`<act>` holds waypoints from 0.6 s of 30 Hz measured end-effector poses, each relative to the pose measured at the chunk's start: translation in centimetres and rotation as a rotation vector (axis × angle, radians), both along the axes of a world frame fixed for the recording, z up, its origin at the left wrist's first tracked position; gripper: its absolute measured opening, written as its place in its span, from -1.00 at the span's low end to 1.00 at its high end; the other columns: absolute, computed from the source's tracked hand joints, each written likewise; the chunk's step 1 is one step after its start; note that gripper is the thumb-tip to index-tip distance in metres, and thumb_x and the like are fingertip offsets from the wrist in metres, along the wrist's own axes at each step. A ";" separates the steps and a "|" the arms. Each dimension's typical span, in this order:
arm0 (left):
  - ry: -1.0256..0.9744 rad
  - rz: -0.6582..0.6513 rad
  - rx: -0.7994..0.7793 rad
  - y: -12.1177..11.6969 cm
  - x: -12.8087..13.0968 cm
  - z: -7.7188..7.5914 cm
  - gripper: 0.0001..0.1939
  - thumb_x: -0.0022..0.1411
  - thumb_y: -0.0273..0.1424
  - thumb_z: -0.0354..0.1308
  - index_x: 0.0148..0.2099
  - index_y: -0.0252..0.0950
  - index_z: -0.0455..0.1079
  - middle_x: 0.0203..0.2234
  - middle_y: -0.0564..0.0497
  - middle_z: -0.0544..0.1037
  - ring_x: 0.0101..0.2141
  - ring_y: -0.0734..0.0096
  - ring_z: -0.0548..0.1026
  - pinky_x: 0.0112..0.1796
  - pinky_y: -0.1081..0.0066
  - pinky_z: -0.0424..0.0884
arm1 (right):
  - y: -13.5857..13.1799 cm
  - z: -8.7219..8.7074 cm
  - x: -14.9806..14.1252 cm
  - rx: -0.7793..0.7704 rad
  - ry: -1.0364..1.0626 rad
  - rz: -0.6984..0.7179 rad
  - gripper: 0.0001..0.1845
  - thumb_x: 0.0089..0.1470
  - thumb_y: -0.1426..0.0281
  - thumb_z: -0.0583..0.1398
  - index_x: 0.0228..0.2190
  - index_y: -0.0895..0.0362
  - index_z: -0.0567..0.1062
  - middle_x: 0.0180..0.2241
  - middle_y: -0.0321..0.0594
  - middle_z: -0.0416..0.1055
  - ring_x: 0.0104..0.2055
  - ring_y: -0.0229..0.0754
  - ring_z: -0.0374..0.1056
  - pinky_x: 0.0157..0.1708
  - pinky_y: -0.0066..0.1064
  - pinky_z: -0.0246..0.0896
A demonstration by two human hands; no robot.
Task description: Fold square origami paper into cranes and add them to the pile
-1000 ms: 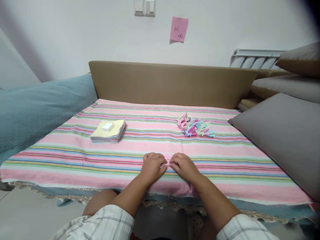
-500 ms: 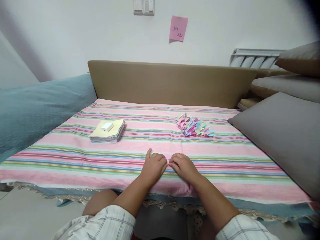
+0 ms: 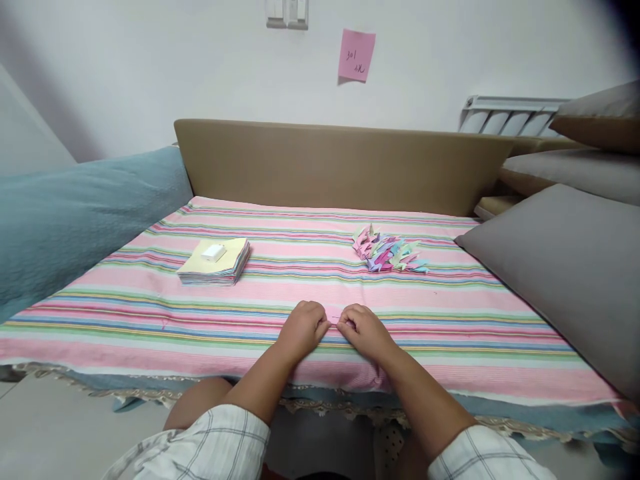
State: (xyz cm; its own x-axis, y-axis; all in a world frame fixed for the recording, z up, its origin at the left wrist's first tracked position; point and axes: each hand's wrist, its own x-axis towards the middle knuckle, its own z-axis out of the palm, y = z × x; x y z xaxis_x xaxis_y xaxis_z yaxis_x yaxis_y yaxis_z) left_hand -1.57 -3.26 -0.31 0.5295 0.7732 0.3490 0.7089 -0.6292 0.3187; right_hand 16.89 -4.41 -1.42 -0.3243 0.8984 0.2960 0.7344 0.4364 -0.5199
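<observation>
My left hand (image 3: pixel 303 328) and my right hand (image 3: pixel 365 330) face each other low over the striped cloth (image 3: pixel 290 230), a small gap between their fingertips. Both are closed in a pinch, with thumbs against curled fingers. Between them shows a sliver of pink paper (image 3: pixel 335 325), thin and mostly covered by the fingers; its folded shape cannot be made out against the pink stripes. Beyond my right hand lies a heap of folded paper pieces (image 3: pixel 387 253) in pink, purple, green and blue. Up and left of my left hand sits a stack of coloured paper sheets (image 3: pixel 230 257), yellow on top.
A small white box (image 3: pixel 213 253) rests on the stack. A grey cushion (image 3: pixel 560 267) leans at the right, with more cushions (image 3: pixel 590 173) piled behind. A blue-covered armrest (image 3: pixel 100 207) bounds the left, a brown backrest (image 3: pixel 340 167) the far side.
My left index finger lifted half a second ago and is now curled in again. The left hand has shifted slightly left, then closed to a pinch. My right hand stays nearly still.
</observation>
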 end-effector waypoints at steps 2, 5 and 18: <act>-0.026 0.059 -0.016 -0.1 0.0 0.1 -0.89 0.15 -0.38 0.10 -0.41 -0.27 0.33 -0.45 0.02 0.45 -0.33 0.35 0.37 -0.22 0.34 0.25 | 0.1 0.0 -0.2 -0.010 0.012 -0.030 -0.82 0.07 0.36 0.14 -0.54 0.11 0.38 -0.42 -0.26 0.36 -0.30 -0.20 0.25 -0.25 -0.39 0.12; -0.059 0.135 -0.035 -0.1 0.1 0.0 -0.89 0.12 -0.37 0.12 -0.43 -0.26 0.35 -0.42 0.01 0.47 -0.30 0.34 0.38 -0.20 0.31 0.24 | 0.3 -0.2 -0.4 -0.017 0.013 -0.075 -0.78 0.07 0.35 0.12 -0.57 0.11 0.36 -0.42 -0.25 0.35 -0.30 -0.21 0.25 -0.25 -0.39 0.11; -0.057 0.238 -0.092 0.1 0.5 -0.1 -0.89 0.05 -0.39 0.14 -0.49 -0.26 0.38 -0.32 0.00 0.49 -0.25 0.29 0.36 -0.18 0.29 0.25 | 0.7 -0.5 -1.1 -0.008 -0.046 -0.165 -0.79 0.00 0.37 0.17 -0.62 0.11 0.34 -0.47 -0.27 0.32 -0.37 -0.23 0.23 -0.30 -0.42 0.08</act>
